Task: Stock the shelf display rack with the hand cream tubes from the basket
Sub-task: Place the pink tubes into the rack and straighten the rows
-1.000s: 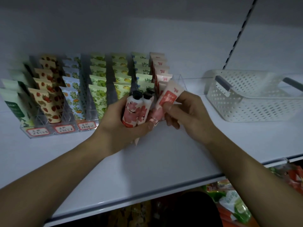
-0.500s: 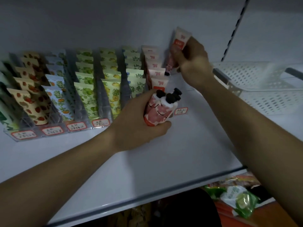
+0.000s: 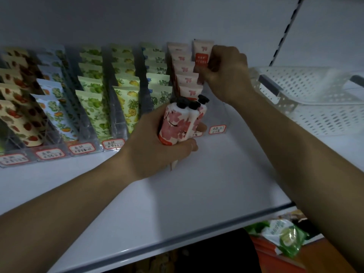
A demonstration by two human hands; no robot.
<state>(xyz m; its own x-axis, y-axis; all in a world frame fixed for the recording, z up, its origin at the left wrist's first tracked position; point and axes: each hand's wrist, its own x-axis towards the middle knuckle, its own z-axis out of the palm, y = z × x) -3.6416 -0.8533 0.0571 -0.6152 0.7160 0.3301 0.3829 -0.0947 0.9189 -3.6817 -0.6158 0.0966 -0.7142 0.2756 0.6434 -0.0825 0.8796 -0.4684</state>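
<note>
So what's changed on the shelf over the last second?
The right hand carried its pink tube away from the left hand's bundle, up to the back of the rack, and now lowers it at the rear of the rightmost lane. It grips the tube throughout. The left hand still holds the blossom-print tubes; the basket is unmoved.

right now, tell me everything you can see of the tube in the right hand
The pink tube is pale pink with a red label block and a small red mark above it; it looks like soft plastic. It stands nearly upright, flat crimped end up, at the back of the rack's rightmost lane, beside the matching pink row. The right hand pinches its lower part, hiding its cap.
</note>
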